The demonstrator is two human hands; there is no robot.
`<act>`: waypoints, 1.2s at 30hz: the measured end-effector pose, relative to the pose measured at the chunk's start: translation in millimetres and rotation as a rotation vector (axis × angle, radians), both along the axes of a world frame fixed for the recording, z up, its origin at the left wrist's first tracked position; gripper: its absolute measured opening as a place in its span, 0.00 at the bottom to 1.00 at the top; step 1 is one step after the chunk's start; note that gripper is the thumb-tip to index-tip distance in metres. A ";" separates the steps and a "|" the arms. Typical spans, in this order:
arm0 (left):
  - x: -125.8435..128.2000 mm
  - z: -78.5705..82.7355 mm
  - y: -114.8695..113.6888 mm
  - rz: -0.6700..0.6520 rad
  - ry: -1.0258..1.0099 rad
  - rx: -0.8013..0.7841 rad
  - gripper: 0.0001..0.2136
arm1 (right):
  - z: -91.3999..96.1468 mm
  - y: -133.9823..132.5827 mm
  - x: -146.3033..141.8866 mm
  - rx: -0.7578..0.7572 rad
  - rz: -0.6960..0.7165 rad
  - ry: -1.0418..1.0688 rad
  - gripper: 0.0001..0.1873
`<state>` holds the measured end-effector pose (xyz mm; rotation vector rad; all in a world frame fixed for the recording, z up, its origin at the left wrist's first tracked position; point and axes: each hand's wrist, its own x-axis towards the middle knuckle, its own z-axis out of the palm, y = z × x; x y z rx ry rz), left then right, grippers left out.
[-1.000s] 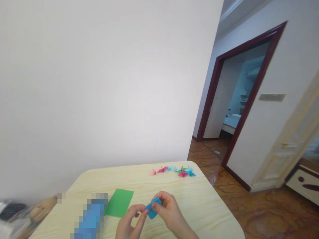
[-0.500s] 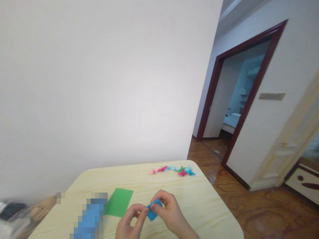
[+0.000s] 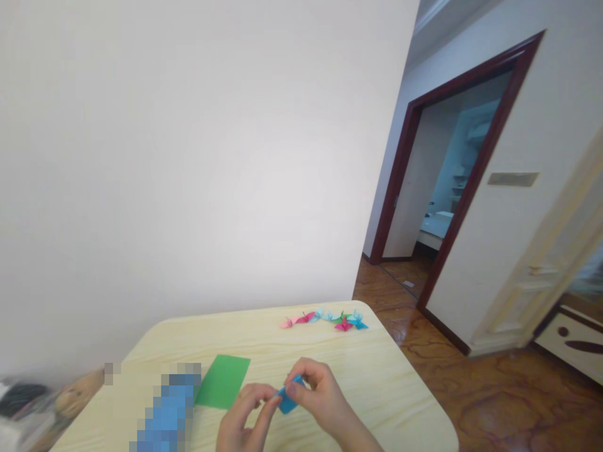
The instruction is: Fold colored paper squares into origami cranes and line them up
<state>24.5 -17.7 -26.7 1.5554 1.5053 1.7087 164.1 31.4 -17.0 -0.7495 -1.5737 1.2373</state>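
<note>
— Starting with the head view: where to find the blue paper [image 3: 289,402]?
— Toward six o'clock in the view, between both hands, over the near part of the pale, wood-grained table [image 3: 264,351]. Hard to tell whether touching the top.
— And in looks?
— Plain bright blue, folded down to a compact packet, far smaller than the flat green sheet [image 3: 223,382] lying between nine and ten o'clock from it. Tilted, with a slim edge slanting from eight o'clock up toward two and a blunt corner aimed near six. Partly covered by fingertips; too small for reading the finer creases.
— Left hand [image 3: 245,417]?
— At the packet's eight o'clock, clamped on its left end with the tips of thumb and forefinger.
— Right hand [image 3: 323,398]?
— At three o'clock, also clamped on the packet, with thumb pressed to the near face and forefinger curled over the far side.
— Anything farther off?
— Toward one o'clock, by the far edge, a row of small folded figures [image 3: 330,318] in pinks, blues and green. Toward nine, beside the green sheet, a blue shape [image 3: 169,408], too blocky and blurred to identify.
</note>
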 end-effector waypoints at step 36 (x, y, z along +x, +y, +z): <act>-10.3 -24.8 32.1 -0.110 -0.290 -0.230 0.16 | -40.4 12.7 -33.1 -0.424 -0.004 0.121 0.23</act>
